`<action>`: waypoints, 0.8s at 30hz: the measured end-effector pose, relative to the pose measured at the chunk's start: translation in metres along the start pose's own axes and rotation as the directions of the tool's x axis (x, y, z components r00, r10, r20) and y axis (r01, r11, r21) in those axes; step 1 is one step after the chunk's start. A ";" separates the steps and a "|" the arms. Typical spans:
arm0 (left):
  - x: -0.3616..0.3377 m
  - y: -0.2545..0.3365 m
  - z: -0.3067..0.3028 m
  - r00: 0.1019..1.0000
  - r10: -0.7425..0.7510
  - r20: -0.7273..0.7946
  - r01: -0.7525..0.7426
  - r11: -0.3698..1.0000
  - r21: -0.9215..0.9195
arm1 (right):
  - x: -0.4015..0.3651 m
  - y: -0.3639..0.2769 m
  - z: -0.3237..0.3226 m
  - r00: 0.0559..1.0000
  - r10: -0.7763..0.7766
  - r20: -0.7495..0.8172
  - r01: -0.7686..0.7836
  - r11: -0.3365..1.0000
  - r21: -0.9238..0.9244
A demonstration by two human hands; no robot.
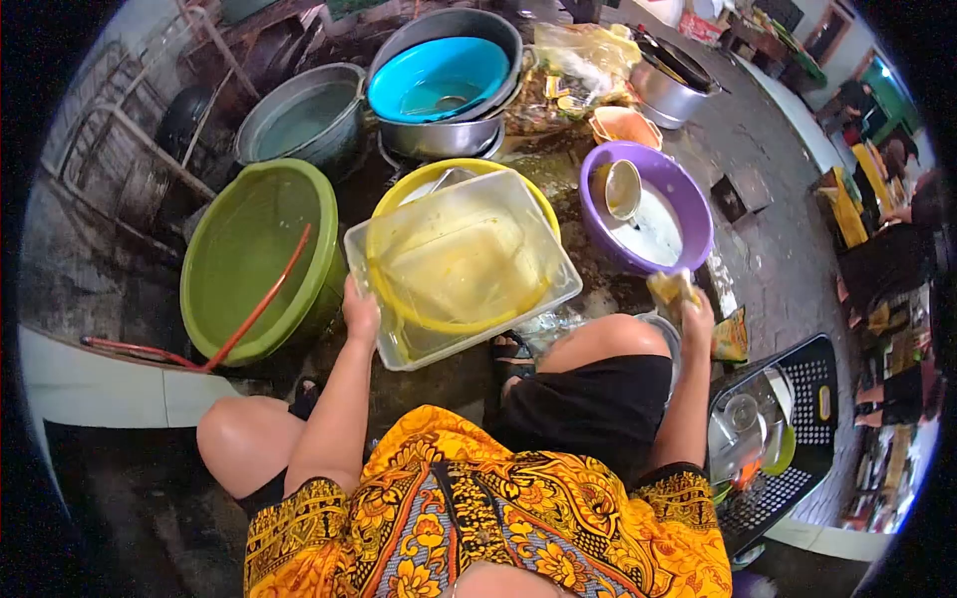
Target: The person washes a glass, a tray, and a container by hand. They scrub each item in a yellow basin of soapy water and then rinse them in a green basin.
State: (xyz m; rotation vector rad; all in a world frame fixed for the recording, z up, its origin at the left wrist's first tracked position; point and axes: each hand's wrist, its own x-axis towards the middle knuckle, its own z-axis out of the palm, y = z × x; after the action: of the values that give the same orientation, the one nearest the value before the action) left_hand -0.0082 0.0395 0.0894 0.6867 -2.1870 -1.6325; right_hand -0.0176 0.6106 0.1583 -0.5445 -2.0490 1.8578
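Observation:
My left hand (360, 313) is closed on the left edge of a translucent rectangular plastic container (414, 344). The container is tilted above a round yellow basin (546, 199), covering most of it. In my right hand (697, 317), off to the right by my knee, is a yellowish sponge (672, 287). Just beyond that hand stands a purple basin (595, 221) with whitish suds, and a ladle or small pan with a round bowl (623, 189) rests inside it.
At left a green tub (324, 199) holds water, with a red hose (261, 309) over its rim. Behind are a grey tub (261, 149) and stacked basins with a blue one (478, 55) on top. A black crate (812, 453) of dishes sits right. People work far right.

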 end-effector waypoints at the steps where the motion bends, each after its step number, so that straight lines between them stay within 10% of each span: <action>1: 0.003 0.003 0.003 1.000 -0.008 -0.004 0.008 1.000 -0.015 | 0.011 -0.030 0.010 0.979 0.009 0.202 -0.008 1.000 -0.007; 7: 0.000 0.045 0.009 1.000 0.007 0.021 -0.006 0.998 -0.067 | -0.011 -0.190 0.172 0.657 0.041 0.753 0.370 0.853 -0.369; 10: 0.003 0.049 0.009 1.000 0.012 -0.001 -0.012 1.000 -0.006 | -0.009 -0.155 0.254 0.520 0.171 0.837 0.614 0.606 -0.506; 15: 0.015 0.030 0.014 0.996 0.060 -0.060 -0.055 0.995 0.083 | 0.014 0.035 0.346 0.668 0.242 0.704 0.621 0.340 -0.706; 19: 0.016 0.054 0.002 0.999 -0.033 -0.002 0.033 0.988 0.153 | -0.048 0.041 0.404 0.776 0.069 0.627 0.527 0.475 -0.705; 24: 0.028 0.044 0.004 0.999 -0.036 -0.006 0.036 0.986 0.161 | -0.105 0.043 0.417 0.096 0.209 0.973 0.881 0.438 -0.181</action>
State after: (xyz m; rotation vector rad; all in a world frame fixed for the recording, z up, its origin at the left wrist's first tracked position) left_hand -0.0412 0.0373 0.1297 0.7766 -2.3368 -1.4813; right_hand -0.1227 0.2002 0.0743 1.5579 -3.2423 0.4988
